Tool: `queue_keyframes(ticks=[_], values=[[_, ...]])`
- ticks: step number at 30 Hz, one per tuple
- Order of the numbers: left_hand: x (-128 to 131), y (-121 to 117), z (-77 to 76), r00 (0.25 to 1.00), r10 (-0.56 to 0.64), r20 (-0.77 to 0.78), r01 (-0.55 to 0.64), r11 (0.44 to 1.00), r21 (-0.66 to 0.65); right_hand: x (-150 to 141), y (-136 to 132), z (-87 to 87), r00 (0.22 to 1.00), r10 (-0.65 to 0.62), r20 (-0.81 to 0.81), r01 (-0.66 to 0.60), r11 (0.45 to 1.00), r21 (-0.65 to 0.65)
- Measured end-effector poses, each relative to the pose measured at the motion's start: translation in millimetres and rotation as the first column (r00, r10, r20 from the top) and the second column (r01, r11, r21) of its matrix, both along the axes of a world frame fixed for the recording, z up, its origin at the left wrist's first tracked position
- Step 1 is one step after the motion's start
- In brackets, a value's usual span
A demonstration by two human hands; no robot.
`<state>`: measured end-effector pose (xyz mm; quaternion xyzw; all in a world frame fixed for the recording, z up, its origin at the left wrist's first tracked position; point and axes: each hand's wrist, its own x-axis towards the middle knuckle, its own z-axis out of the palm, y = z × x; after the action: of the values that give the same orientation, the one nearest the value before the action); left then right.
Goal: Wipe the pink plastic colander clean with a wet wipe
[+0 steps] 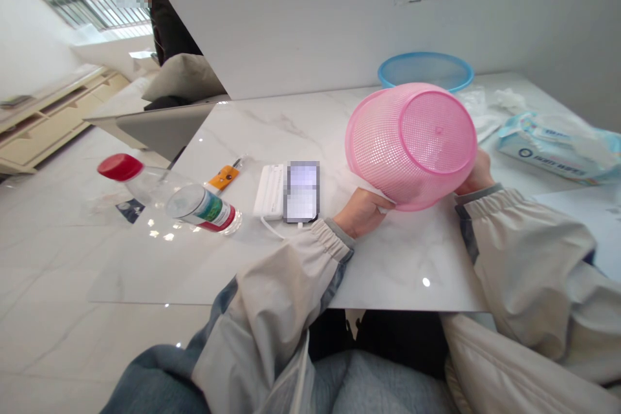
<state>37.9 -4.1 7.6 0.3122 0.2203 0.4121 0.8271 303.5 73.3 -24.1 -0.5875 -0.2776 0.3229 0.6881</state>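
Both hands are on the pink basket, and there it is, tilted between them with its round base turned up and to the right! The left hand is pressed against the basket's lower edge, the right hand against its right side. The fingers are tucked behind the pink mesh on both sides, so spread or pressed together, I cannot tell. What we can see is the basket gripped right over the white marble-look counter.

Just behind the basket sits a blue basket, and to its right lies a crumpled plastic bag, with a tissue pack further right. Over to the basket's left, a blurred phone lies touching a white power bank, with an orange tube just beyond them. Further left again, a clear bottle with a red cap lies on its side near the counter's edge. And well off to the basket's left, past the counter, a co-worker stands in dark clothes.
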Motion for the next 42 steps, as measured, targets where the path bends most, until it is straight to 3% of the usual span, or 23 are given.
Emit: queue_keyframes(ticks=[5,11,33,42], values=[[0,-1,0.6,1.000,0.009,-0.001,-0.009,1.000,0.009,-10,-5,9.2,0.988,-0.088,-0.130,0.086,0.996,-0.018],[0,-1,-0.2,1.000,0.002,-0.013,-0.001,1.000,0.022,-15,-7,15.6,0.980,-0.077,-0.181,0.076,0.997,-0.015],[3,-1,-3.1,0.999,-0.028,-0.022,0.028,1.000,-0.003,-8,-4,11.2,0.991,-0.067,-0.117,0.065,0.998,-0.019],[5,-5,-6.4,0.997,-0.081,0.005,0.081,0.993,0.081,-14,-9,18.1,0.982,-0.120,-0.144,0.112,0.992,-0.066]])
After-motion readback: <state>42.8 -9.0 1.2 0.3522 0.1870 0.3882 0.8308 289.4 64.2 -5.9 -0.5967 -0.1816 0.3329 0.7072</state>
